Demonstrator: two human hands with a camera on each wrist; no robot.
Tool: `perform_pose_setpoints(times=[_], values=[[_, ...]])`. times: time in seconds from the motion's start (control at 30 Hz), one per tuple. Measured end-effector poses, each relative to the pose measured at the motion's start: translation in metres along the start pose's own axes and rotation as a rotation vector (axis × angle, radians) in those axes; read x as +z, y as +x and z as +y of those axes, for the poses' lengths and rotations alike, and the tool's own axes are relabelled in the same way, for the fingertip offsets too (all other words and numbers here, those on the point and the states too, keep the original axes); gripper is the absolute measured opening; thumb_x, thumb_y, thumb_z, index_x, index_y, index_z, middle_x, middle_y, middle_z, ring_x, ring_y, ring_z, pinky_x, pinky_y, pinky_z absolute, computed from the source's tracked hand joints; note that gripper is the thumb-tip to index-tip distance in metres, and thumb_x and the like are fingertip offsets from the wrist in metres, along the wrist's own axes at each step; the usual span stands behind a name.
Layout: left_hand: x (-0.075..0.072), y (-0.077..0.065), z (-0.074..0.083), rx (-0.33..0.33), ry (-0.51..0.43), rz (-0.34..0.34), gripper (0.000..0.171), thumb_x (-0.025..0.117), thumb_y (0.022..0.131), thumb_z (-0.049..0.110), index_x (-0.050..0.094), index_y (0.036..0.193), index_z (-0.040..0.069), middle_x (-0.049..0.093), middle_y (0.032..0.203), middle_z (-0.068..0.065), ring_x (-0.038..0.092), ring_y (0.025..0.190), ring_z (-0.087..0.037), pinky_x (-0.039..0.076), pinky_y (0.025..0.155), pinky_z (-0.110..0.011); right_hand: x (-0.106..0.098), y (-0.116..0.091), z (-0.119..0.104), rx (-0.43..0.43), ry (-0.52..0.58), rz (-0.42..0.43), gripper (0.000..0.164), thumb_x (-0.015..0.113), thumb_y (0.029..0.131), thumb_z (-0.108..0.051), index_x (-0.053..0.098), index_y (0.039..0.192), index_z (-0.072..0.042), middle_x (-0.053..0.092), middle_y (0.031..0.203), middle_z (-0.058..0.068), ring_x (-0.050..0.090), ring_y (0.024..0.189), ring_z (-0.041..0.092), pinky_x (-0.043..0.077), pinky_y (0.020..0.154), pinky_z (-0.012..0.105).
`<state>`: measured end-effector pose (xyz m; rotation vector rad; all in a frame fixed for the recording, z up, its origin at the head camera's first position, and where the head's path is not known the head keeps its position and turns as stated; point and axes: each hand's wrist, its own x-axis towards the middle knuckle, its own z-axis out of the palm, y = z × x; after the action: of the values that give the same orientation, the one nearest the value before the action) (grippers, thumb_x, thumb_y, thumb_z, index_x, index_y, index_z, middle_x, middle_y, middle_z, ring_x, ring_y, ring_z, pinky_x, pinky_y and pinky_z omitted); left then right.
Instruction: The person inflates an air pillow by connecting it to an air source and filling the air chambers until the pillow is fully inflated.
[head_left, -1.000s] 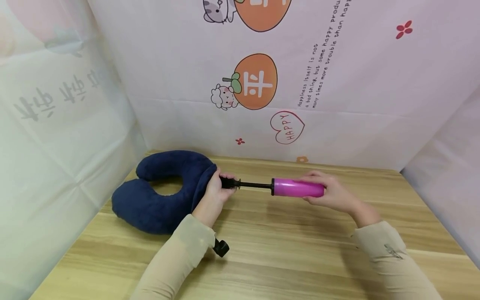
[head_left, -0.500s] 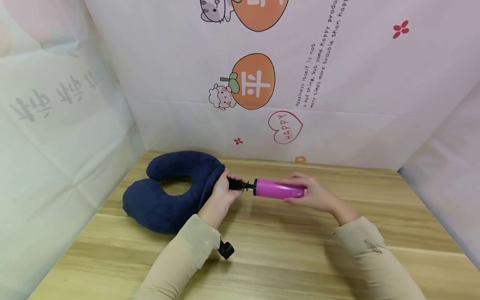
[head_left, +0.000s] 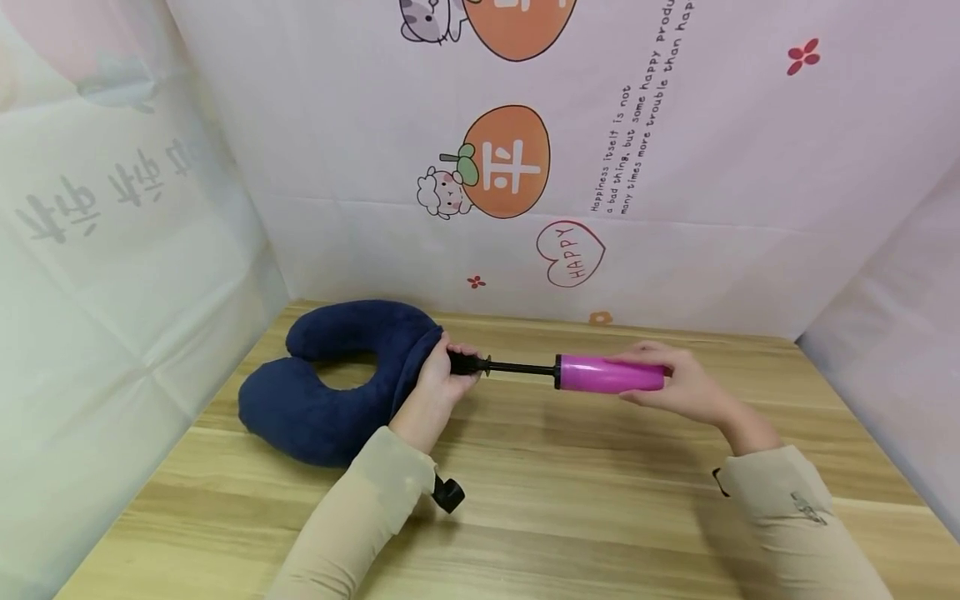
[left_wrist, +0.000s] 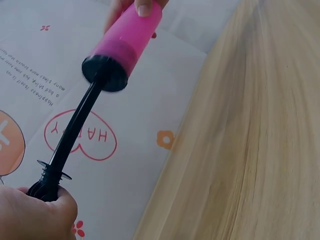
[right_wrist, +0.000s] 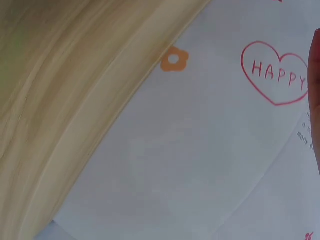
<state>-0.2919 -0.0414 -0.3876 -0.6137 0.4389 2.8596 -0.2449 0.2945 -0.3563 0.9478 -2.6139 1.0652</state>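
Note:
A navy U-shaped neck pillow (head_left: 315,412) lies on the left part of the table. At its right side my left hand (head_left: 438,379) grips the black handle end of a hand pump (head_left: 611,374), right at the pillow's edge. My right hand (head_left: 678,383) holds the pump's pink barrel around its far end. Between the hands the black rod (left_wrist: 75,125) shows at length, drawn well out of the barrel. Only a strip of a finger (right_wrist: 315,100) enters the right wrist view. Where the pump meets the pillow is hidden behind my left hand.
A black buckle (head_left: 448,495) on a strap sticks out beneath my left forearm. The wooden table (head_left: 570,517) ends at a white printed cloth (head_left: 360,150) at the back, with cloth sides at left and right.
The right hand first pushed the pink barrel left, covering most of the rod, then drew it back right so the rod shows again. Pillow and left hand shifted slightly right, then a little back.

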Motion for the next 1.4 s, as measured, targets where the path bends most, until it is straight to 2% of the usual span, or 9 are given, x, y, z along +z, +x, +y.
perform_pose_setpoints(times=[0.17,0.27,0.4,0.53,0.7,0.8,1.0,1.23,1.4], values=[[-0.002,0.0,0.0,0.022,-0.012,-0.018,0.053,0.04,0.112,0.035,0.038,0.063,0.013,0.04,0.058,0.004,0.043,0.056,-0.01,0.04,0.072,-0.026,-0.002,0.0,-0.004,0.001,-0.029,0.03,0.043,0.088,0.08,-0.005,0.075,0.121,-0.009,0.069,0.113,0.003,0.06,0.092,0.013,0.05,0.076,0.029],[-0.002,-0.001,-0.007,0.023,0.002,-0.02,0.053,0.041,0.112,0.034,0.038,0.063,0.013,0.041,0.059,0.004,0.043,0.056,-0.01,0.04,0.073,-0.027,0.013,0.011,-0.007,-0.051,-0.067,0.024,0.045,0.089,0.078,-0.005,0.075,0.121,-0.009,0.069,0.111,0.001,0.061,0.091,0.015,0.051,0.077,0.032],[-0.002,-0.003,-0.018,0.004,0.043,-0.018,0.055,0.04,0.113,0.034,0.038,0.062,0.012,0.041,0.059,0.003,0.043,0.056,-0.011,0.041,0.072,-0.028,0.04,0.028,-0.013,-0.163,-0.117,0.012,0.047,0.089,0.077,-0.006,0.075,0.122,-0.009,0.069,0.109,0.003,0.063,0.094,0.019,0.053,0.076,0.034],[0.0,-0.004,-0.017,0.02,0.04,-0.015,0.055,0.041,0.112,0.033,0.038,0.062,0.012,0.041,0.058,0.003,0.043,0.055,-0.011,0.042,0.07,-0.027,0.051,0.034,-0.017,-0.192,-0.081,0.022,0.046,0.089,0.076,-0.002,0.076,0.12,-0.007,0.07,0.111,0.004,0.064,0.097,0.021,0.054,0.077,0.035],[0.002,-0.005,-0.009,0.025,0.009,-0.008,0.052,0.042,0.112,0.033,0.039,0.064,0.013,0.041,0.059,0.003,0.043,0.056,-0.011,0.042,0.069,-0.026,0.042,0.027,-0.012,-0.119,-0.009,0.02,0.045,0.089,0.077,-0.001,0.075,0.12,-0.006,0.07,0.112,0.004,0.063,0.098,0.021,0.055,0.077,0.031],[0.002,-0.005,-0.005,0.01,0.001,-0.01,0.051,0.041,0.112,0.033,0.039,0.065,0.012,0.041,0.059,0.002,0.043,0.056,-0.012,0.042,0.068,-0.027,0.035,0.022,-0.008,-0.088,-0.003,-0.001,0.044,0.088,0.08,-0.005,0.074,0.122,-0.006,0.07,0.114,0.006,0.062,0.099,0.02,0.055,0.077,0.031],[0.001,-0.005,0.0,0.003,-0.027,-0.015,0.05,0.042,0.112,0.033,0.038,0.066,0.012,0.041,0.059,0.002,0.043,0.055,-0.012,0.043,0.068,-0.026,0.021,0.013,-0.003,-0.037,-0.02,0.009,0.043,0.088,0.081,-0.008,0.075,0.121,-0.009,0.07,0.117,0.004,0.063,0.097,0.017,0.053,0.078,0.032],[-0.002,-0.005,0.008,0.021,-0.035,-0.002,0.05,0.042,0.112,0.034,0.037,0.067,0.012,0.04,0.061,0.002,0.043,0.056,-0.011,0.042,0.069,-0.027,0.005,0.002,0.002,-0.038,-0.057,0.048,0.044,0.089,0.079,-0.005,0.076,0.12,-0.009,0.071,0.114,0.004,0.061,0.095,0.012,0.05,0.078,0.03],[-0.004,-0.004,0.01,0.025,-0.031,-0.01,0.051,0.042,0.112,0.033,0.038,0.066,0.012,0.04,0.061,0.002,0.044,0.056,-0.011,0.042,0.069,-0.027,0.002,0.001,0.004,-0.044,-0.069,0.06,0.044,0.089,0.078,-0.006,0.076,0.12,-0.01,0.071,0.112,0.003,0.06,0.092,0.011,0.049,0.077,0.029]])
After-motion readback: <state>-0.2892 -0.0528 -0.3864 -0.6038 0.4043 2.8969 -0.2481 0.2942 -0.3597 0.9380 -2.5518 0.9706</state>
